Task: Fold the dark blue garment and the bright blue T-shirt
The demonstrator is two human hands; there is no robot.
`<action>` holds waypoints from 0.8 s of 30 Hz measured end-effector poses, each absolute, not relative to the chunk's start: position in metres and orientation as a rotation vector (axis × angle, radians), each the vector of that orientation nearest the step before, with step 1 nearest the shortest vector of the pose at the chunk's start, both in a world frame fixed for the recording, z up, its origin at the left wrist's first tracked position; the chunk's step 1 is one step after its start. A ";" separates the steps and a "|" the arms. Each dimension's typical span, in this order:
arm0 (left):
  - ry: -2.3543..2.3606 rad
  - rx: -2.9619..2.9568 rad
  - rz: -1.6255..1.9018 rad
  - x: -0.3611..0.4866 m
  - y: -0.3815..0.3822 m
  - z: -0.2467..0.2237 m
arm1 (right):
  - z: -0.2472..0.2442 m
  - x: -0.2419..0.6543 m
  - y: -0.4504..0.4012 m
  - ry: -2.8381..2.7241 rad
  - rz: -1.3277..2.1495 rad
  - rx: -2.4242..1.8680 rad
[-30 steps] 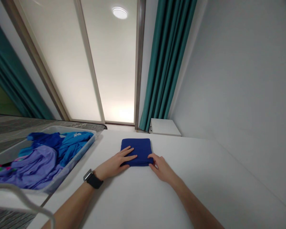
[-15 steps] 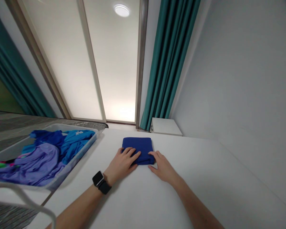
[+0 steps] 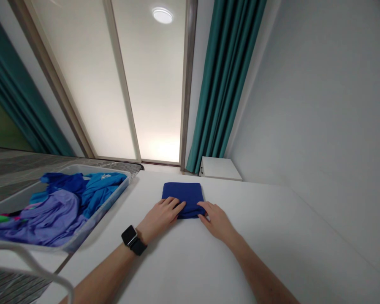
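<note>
No lettering is legible; the white print on the bright blue garment is too small.

Black-banded smartwatch on left wrist, square dark face, silvery case

Clothes lie in a bin left of the folded cloth.

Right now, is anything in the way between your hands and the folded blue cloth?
No, nothing that I can see. The left hand and right hand both touch the folded blue cloth. The clothes bin is off to the left.
</note>
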State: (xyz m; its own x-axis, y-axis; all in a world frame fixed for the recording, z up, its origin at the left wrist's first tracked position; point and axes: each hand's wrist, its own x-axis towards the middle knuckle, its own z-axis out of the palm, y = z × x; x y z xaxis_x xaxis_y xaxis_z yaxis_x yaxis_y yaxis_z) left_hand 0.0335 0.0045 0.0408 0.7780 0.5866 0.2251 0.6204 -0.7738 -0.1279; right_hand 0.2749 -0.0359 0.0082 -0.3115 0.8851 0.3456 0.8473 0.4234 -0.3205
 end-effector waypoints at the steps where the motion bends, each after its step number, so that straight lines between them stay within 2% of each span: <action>1: -0.953 -2.776 -0.257 0.034 0.004 0.042 | 0.007 0.275 -0.035 -2.206 0.140 -1.438; 6: -0.998 -2.732 -0.259 0.036 0.001 0.043 | 0.005 0.274 -0.034 -2.162 0.205 -1.382; 16: -0.981 -2.691 -0.249 0.033 0.002 0.043 | 0.001 0.272 -0.031 -2.232 0.113 -1.515; 24: -0.973 -2.886 -0.437 0.025 0.003 0.044 | 0.003 0.281 -0.033 -2.247 0.166 -1.411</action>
State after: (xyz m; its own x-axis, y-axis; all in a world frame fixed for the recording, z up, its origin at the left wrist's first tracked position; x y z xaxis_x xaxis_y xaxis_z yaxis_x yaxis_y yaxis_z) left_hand 0.0246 0.0032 0.0438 0.7599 0.5836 0.2864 0.6019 -0.7981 0.0294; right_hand 0.2806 -0.0328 0.0027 -0.3542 0.8749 0.3303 0.8169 0.4614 -0.3460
